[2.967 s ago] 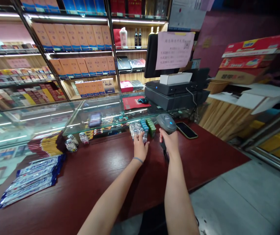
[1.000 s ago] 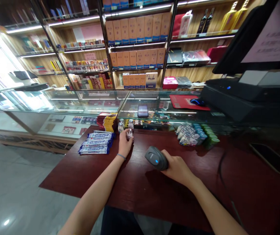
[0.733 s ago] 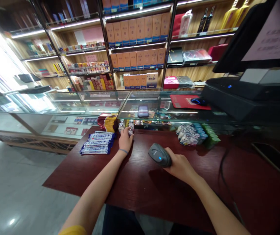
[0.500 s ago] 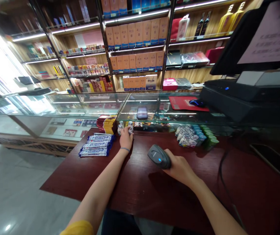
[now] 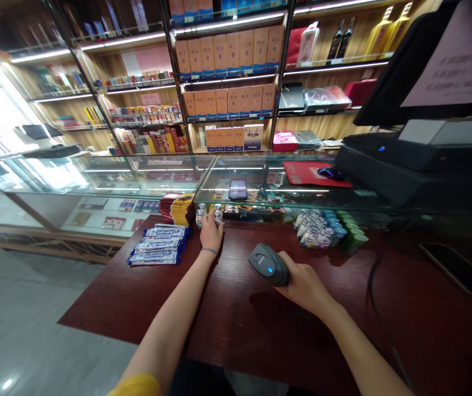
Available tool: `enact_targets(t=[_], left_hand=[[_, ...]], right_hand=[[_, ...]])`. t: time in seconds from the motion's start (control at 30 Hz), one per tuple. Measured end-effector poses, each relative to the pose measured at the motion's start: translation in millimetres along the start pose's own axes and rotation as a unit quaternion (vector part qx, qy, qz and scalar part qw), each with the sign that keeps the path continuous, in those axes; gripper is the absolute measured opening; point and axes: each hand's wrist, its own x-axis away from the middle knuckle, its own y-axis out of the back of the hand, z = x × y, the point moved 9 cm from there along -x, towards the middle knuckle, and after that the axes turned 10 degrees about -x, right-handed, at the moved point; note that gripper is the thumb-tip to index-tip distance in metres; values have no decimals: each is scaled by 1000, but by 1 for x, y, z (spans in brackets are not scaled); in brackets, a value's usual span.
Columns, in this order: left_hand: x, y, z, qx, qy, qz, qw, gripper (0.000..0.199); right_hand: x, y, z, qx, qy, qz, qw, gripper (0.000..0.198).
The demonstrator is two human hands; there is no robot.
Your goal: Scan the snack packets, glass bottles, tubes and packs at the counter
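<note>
My right hand (image 5: 304, 280) is wrapped round the grip of a dark barcode scanner (image 5: 269, 265), held above the wooden counter with its blue light on and its head to the left. At the counter's far side my left hand (image 5: 212, 234) reaches into a small group of small bottles (image 5: 200, 215) with silvery tops. Its fingers are closed about the right-hand small bottle (image 5: 218, 212), which they partly cover. Left of that hand lie blue-and-white wrapped packets (image 5: 157, 246), and behind these stands a row of yellow and red packets (image 5: 181, 210).
Small bottles (image 5: 314, 234) and green-capped tubes (image 5: 354, 236) stand right of centre on the counter (image 5: 231, 308). A phone (image 5: 461, 269) and cable (image 5: 372, 297) lie at right. Behind are a glass showcase (image 5: 157, 190), a small square device (image 5: 238, 190) and a monitor (image 5: 401, 71).
The view has shifted slightly, so the counter items appear a little further left. Both hands stay almost in place, the left at the bottles and the right on the scanner.
</note>
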Motion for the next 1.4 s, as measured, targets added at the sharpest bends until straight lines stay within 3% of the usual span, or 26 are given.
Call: enact_targets(t=[0.27,0.43,0.53,0.6,0.7,0.8,0.9,1.1,1.23,1.4], left_hand=[[2,10,-7,52,-44,-43,997,58],[8,29,-18,50,-68,-105,991,49],[12,29,-36,75,-101,-104,987,47],[17,18,-60,97,-144,-66,983,47],[33,-16,-103,136,-198,37,970,49],[55,-55,-145,178,-198,125,956,58],[76,-88,-184,210,-193,168,944,66],[95,-127,-241,223,-189,171,941,75],[101,-141,-249,201,-169,156,952,69],[104,-146,-250,201,-170,133,956,57]], right_hand=[[1,13,-8,-33,-3,-33,999,29],[4,38,-28,-64,-65,-118,989,32],[9,56,-39,-88,-95,-167,977,37],[12,69,-46,-103,-107,-199,969,44],[20,89,-63,-115,-130,-249,953,51],[31,110,-81,-114,-146,-304,934,52],[45,129,-100,-122,-170,-356,911,51],[65,147,-128,-199,-183,-421,866,39],[70,147,-138,-228,-183,-444,847,35],[71,146,-138,-245,-183,-442,843,33]])
